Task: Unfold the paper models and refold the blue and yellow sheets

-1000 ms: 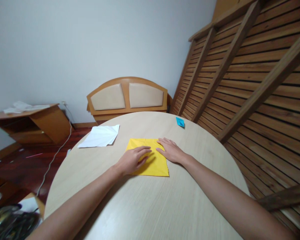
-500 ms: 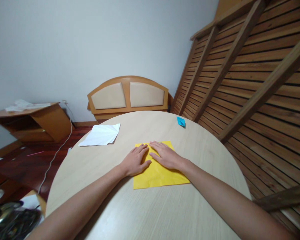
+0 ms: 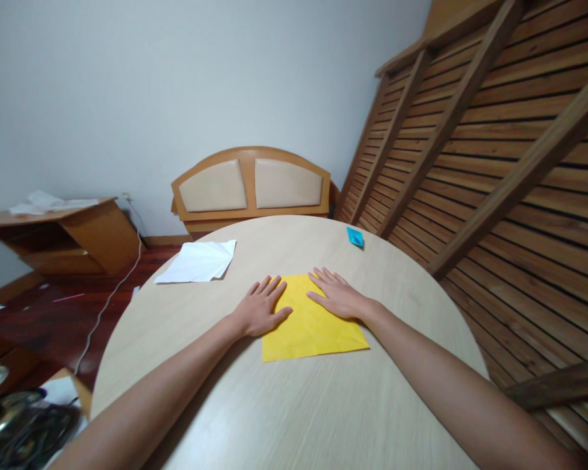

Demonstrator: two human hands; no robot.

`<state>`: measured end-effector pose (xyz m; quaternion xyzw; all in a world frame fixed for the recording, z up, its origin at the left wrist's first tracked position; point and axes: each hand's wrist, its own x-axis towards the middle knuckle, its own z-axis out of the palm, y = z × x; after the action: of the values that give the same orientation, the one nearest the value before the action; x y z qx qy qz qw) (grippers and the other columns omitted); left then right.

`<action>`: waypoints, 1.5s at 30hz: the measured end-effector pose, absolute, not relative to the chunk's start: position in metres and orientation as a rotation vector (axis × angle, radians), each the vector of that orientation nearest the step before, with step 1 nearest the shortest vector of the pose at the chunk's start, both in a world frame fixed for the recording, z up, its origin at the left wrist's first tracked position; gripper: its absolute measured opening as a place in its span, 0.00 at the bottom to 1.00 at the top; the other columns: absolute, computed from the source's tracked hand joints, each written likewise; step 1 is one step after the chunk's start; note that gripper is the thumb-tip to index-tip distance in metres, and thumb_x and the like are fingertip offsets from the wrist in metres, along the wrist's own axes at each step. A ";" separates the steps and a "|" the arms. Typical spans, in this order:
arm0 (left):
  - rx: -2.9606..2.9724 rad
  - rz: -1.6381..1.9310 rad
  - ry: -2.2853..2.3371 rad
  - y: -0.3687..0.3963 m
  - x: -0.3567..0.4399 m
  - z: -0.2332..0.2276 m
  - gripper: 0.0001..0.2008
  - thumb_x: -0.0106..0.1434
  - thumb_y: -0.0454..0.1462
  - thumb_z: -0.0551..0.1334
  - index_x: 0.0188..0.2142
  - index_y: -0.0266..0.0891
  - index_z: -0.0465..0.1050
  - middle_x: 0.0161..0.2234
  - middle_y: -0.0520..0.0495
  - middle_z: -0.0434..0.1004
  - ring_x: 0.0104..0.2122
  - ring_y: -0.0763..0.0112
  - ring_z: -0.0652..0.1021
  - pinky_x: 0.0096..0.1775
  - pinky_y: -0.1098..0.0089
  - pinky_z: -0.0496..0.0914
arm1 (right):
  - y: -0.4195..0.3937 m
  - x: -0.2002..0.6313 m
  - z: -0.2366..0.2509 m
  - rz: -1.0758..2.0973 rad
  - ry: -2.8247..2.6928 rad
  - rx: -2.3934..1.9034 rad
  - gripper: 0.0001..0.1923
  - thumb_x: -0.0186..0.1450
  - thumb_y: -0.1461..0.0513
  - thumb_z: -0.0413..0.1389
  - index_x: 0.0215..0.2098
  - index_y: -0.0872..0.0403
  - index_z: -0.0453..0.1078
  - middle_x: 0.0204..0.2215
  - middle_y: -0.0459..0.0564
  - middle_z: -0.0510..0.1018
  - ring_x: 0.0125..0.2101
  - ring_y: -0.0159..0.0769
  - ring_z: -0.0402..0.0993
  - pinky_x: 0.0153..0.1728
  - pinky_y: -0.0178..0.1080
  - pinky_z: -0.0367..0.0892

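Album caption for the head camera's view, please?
Left hand and right hand lie over opposite edges of yellow paper; white paper and a small blue piece sit farther across the round table.

The middle sheet (image 3: 318, 329) is plain bright yellow, the table (image 3: 294, 405) pale beige with faint wood grain. From the sheet, white paper (image 3: 196, 262) shows at ten o'clock, a turquoise piece (image 3: 355, 237) at one, a honey-brown headboard (image 3: 250, 179) with cream panels (image 3: 213, 186) at eleven, brown slats (image 3: 519, 222) striped with dark gaps at two, reddish-brown floor (image 3: 53, 323) at nine.

L hand (image 3: 261, 310) & R hand (image 3: 340, 297) bare w/ slim fingers (image 3: 279, 292), forearms (image 3: 176, 375) also bare, tapering twd wrists (image 3: 236, 324).
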<state>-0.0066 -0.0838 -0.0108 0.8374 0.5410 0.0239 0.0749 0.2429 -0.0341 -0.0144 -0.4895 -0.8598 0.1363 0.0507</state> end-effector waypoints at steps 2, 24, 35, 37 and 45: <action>2.504 0.091 1.636 -0.083 -0.008 -0.010 0.41 0.69 0.61 0.43 0.71 0.39 0.47 0.72 0.43 0.40 0.71 0.51 0.45 0.67 0.49 0.45 | -0.035 0.244 -0.012 0.345 -2.586 -1.520 0.39 0.71 0.41 0.38 0.72 0.55 0.49 0.72 0.55 0.47 0.71 0.50 0.38 0.69 0.56 0.36; 2.599 0.292 1.541 -0.086 0.002 -0.015 0.34 0.73 0.54 0.44 0.70 0.37 0.50 0.71 0.38 0.48 0.70 0.55 0.51 0.67 0.52 0.50 | -0.055 0.216 -0.008 0.457 -2.666 -1.246 0.39 0.70 0.41 0.43 0.71 0.52 0.52 0.71 0.56 0.49 0.71 0.52 0.40 0.68 0.56 0.39; 2.538 0.204 1.569 -0.080 -0.008 -0.021 0.34 0.72 0.55 0.45 0.70 0.41 0.52 0.71 0.41 0.44 0.70 0.51 0.47 0.66 0.48 0.48 | -0.024 0.262 -0.012 0.303 -2.533 -1.520 0.37 0.70 0.43 0.43 0.70 0.55 0.56 0.70 0.58 0.53 0.70 0.54 0.43 0.67 0.59 0.40; 2.544 0.224 1.574 -0.080 -0.007 -0.023 0.33 0.72 0.55 0.45 0.70 0.42 0.52 0.71 0.41 0.44 0.70 0.52 0.48 0.66 0.48 0.49 | -0.030 0.254 -0.008 0.258 -2.545 -1.422 0.35 0.71 0.44 0.43 0.68 0.56 0.58 0.69 0.58 0.55 0.70 0.52 0.44 0.68 0.58 0.38; 2.512 0.204 1.645 -0.078 -0.009 -0.023 0.33 0.72 0.54 0.46 0.70 0.42 0.52 0.71 0.41 0.45 0.70 0.50 0.49 0.66 0.46 0.49 | -0.062 0.217 -0.008 0.540 -2.765 -1.002 0.40 0.70 0.39 0.42 0.72 0.51 0.49 0.71 0.52 0.49 0.71 0.47 0.40 0.69 0.53 0.38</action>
<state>-0.0093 -0.0778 -0.0229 0.8329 0.5452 0.0677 0.0659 0.2175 -0.0615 -0.0080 -0.3341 -0.9221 0.1801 0.0754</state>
